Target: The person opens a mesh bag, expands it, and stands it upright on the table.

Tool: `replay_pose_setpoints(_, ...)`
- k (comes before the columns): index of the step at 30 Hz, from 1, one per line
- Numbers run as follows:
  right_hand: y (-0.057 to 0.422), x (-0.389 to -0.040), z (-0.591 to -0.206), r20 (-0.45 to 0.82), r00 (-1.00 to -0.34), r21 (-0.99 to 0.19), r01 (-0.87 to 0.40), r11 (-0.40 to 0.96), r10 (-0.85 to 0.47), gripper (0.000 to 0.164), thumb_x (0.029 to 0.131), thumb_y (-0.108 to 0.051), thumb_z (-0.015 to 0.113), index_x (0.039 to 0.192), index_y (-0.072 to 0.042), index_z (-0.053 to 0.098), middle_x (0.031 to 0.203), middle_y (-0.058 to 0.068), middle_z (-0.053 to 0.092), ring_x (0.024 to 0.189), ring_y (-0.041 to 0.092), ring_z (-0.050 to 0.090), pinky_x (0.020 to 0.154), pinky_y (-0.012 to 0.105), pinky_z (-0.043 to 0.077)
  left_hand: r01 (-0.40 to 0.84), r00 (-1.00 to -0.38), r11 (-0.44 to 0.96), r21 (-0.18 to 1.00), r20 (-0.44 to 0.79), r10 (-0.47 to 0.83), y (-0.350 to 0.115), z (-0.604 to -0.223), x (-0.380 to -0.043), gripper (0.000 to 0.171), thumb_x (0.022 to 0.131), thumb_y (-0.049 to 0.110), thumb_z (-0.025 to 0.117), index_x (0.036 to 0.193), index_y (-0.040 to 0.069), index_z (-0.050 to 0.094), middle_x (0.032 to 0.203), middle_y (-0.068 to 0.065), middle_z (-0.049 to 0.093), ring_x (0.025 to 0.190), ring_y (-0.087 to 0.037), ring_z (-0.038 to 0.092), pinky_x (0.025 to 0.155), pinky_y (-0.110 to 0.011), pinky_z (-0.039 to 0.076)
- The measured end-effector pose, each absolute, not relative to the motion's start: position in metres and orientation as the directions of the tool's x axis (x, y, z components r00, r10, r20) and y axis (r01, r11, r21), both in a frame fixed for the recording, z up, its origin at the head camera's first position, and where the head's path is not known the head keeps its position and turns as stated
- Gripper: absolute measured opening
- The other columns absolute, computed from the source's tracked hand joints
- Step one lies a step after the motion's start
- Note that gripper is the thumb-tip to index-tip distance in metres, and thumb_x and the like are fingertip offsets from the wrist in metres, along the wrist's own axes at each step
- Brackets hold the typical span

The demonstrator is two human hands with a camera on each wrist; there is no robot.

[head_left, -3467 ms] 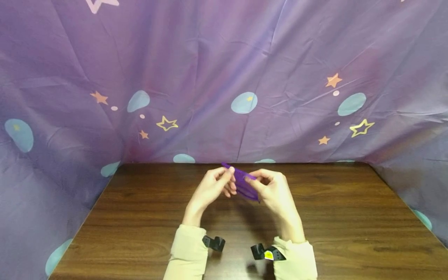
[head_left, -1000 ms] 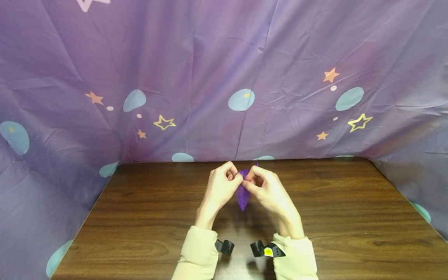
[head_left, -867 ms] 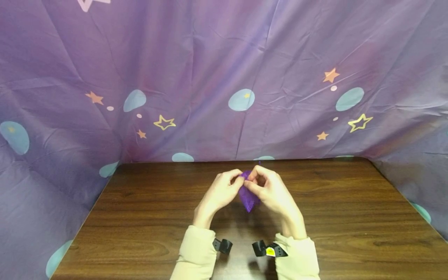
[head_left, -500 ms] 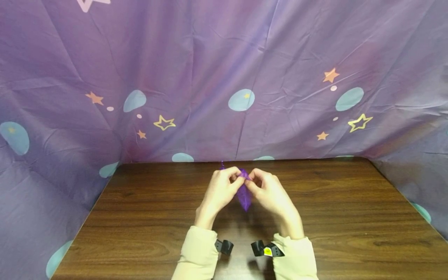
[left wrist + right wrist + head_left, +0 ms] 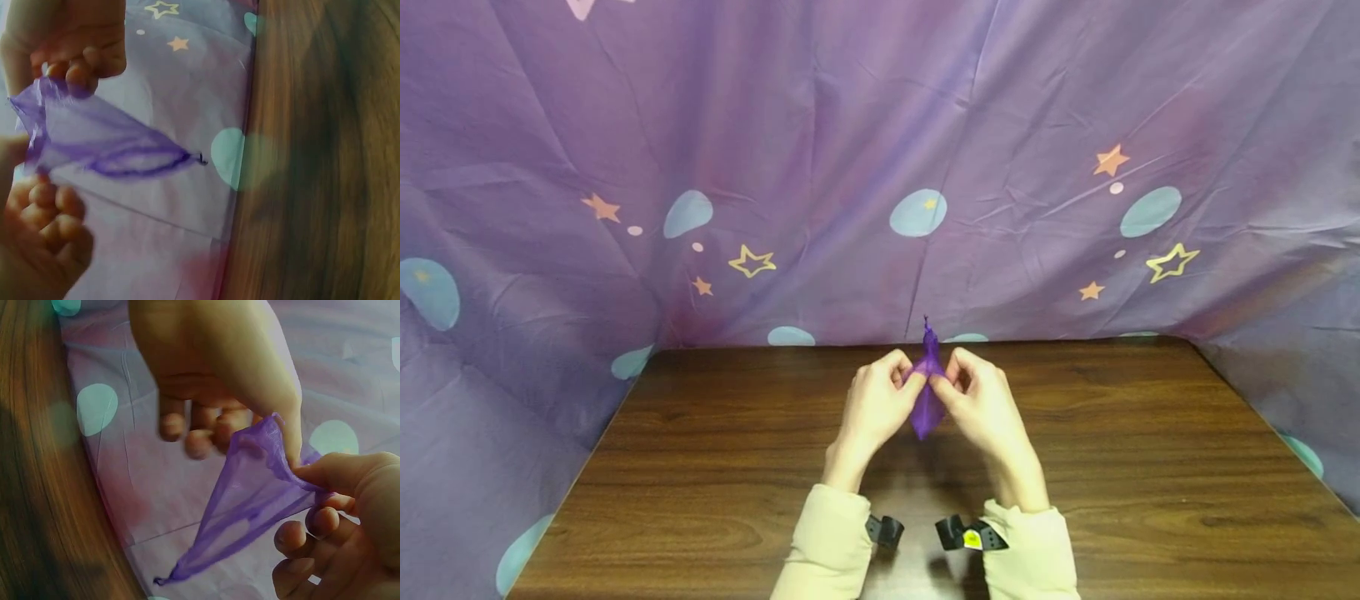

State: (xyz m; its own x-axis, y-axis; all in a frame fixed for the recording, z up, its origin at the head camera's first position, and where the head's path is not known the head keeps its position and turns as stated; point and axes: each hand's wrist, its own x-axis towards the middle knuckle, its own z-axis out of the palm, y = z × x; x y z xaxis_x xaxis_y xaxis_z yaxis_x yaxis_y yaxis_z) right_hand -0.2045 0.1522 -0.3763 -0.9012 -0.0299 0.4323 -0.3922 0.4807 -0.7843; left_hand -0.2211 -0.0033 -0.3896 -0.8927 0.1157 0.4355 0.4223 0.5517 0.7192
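A sheer purple organza bag (image 5: pixel 928 408) is stretched between both hands above the table's far part. My left hand (image 5: pixel 877 408) pinches its edge from the left with thumb and forefinger. From the right, my right hand (image 5: pixel 988 408) pinches it the same way. In the left wrist view the bag (image 5: pixel 119 128) spreads between the right hand (image 5: pixel 75 37) and left hand (image 5: pixel 47 231), narrowing to a dark, twisted tip. Its wider end is gathered by the fingers of the left hand (image 5: pixel 219 356) and right hand (image 5: pixel 350 519) in the right wrist view, where the bag (image 5: pixel 250 500) looks cone-shaped.
Beneath the hands lies a brown wood-grain table (image 5: pixel 715 467). A purple star-patterned cloth (image 5: pixel 820 167) hangs behind it and along both sides. Black camera mounts (image 5: pixel 887 531) sit on both light sleeves.
Earlier the bag slanted downward to the right between the hands. Both hands have drawn nearer each other, turning and gathering it. Its narrow dark-tipped end now points up, away from me.
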Motion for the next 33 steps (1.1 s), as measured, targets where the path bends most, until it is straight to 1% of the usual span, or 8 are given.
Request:
replay_pose_setpoints(4,0.157,-0.205,-0.376,0.445,-0.895,-0.803,-0.389,0.451,0.020,0.028,0.083,-0.001,0.069,0.068,-0.011,0.048,0.052,0.000,0.042,0.045,0.011,0.038,0.037,0.026,0.030,0.423,-0.901,0.482,0.767,0.296,0.319,-0.008,-0.391,-0.220,0.027,0.099,0.035,0.055,0.080,0.019,0.064,0.056,0.004,0.051,0.047,-0.008,0.046,0.044,-0.027,0.035)
replay_pose_setpoints(8,0.162,-0.205,-0.376,0.426,-0.903,-0.825,-0.364,0.432,0.053,0.027,0.084,-0.002,0.068,0.069,-0.010,0.047,0.053,0.000,0.042,0.045,0.009,0.037,0.038,0.025,0.029,0.441,-0.869,0.381,0.813,0.281,0.407,-0.006,-0.390,-0.220,0.023,0.101,0.029,0.055,0.089,0.016,0.070,0.059,-0.003,0.059,0.045,-0.009,0.052,0.042,-0.026,0.039)
replay_pose_setpoints(12,0.164,-0.206,-0.377,0.368,-0.929,-0.851,-0.325,0.412,0.028,0.027,0.089,-0.007,0.066,0.071,-0.008,0.045,0.059,0.000,0.043,0.048,0.008,0.037,0.041,0.025,0.031,0.463,-0.865,0.339,0.819,0.336,0.372,-0.001,-0.389,-0.220,0.020,0.100,0.024,0.056,0.088,0.014,0.068,0.058,0.002,0.056,0.043,-0.008,0.050,0.040,-0.026,0.041)
replay_pose_setpoints(18,0.163,-0.205,-0.379,0.299,-0.950,-0.880,-0.309,0.359,-0.084,0.012,0.096,-0.013,0.061,0.088,-0.004,0.059,0.077,0.006,0.062,0.065,0.016,0.059,0.055,0.030,0.049,0.490,-0.863,0.364,0.792,0.382,0.331,-0.003,-0.389,-0.219,0.022,0.099,0.023,0.058,0.080,0.014,0.064,0.056,0.006,0.050,0.043,-0.004,0.042,0.039,-0.023,0.035)
replay_pose_setpoints(21,0.162,-0.206,-0.379,0.347,-0.935,-0.848,-0.345,0.404,-0.070,0.012,0.095,-0.012,0.063,0.084,-0.006,0.060,0.070,0.004,0.060,0.060,0.016,0.055,0.051,0.029,0.046,0.517,-0.856,0.408,0.752,0.438,0.277,-0.005,-0.389,-0.219,0.028,0.097,0.022,0.062,0.070,0.015,0.058,0.055,0.009,0.044,0.044,-0.002,0.036,0.040,-0.023,0.029)
replay_pose_setpoints(25,0.161,-0.207,-0.379,0.417,-0.909,-0.804,-0.372,0.463,-0.007,0.025,0.090,-0.012,0.069,0.073,-0.010,0.052,0.057,0.000,0.050,0.050,0.015,0.045,0.043,0.029,0.036,0.547,-0.830,0.472,0.691,0.524,0.194,-0.004,-0.390,-0.220,0.036,0.092,0.020,0.067,0.060,0.016,0.050,0.051,0.011,0.039,0.045,-0.003,0.033,0.041,-0.024,0.027)
replay_pose_setpoints(30,0.161,-0.208,-0.379,0.475,-0.880,-0.765,-0.392,0.511,0.035,0.030,0.087,-0.011,0.071,0.070,-0.012,0.048,0.054,-0.002,0.044,0.048,0.014,0.041,0.041,0.028,0.033,0.555,-0.786,0.580,0.597,0.605,0.128,0.001,-0.392,-0.221,0.038,0.088,0.024,0.070,0.058,0.019,0.047,0.048,0.013,0.037,0.046,-0.006,0.037,0.044,-0.025,0.031)
replay_pose_setpoints(33,0.160,-0.208,-0.378,0.505,-0.862,-0.755,-0.413,0.509,0.049,0.030,0.087,-0.010,0.071,0.069,-0.012,0.047,0.055,-0.002,0.042,0.048,0.013,0.040,0.041,0.027,0.032,0.534,-0.814,0.560,0.633,0.565,0.137,-0.001,-0.392,-0.222,0.038,0.090,0.030,0.068,0.060,0.019,0.048,0.049,0.012,0.037,0.046,-0.007,0.037,0.043,-0.026,0.030)
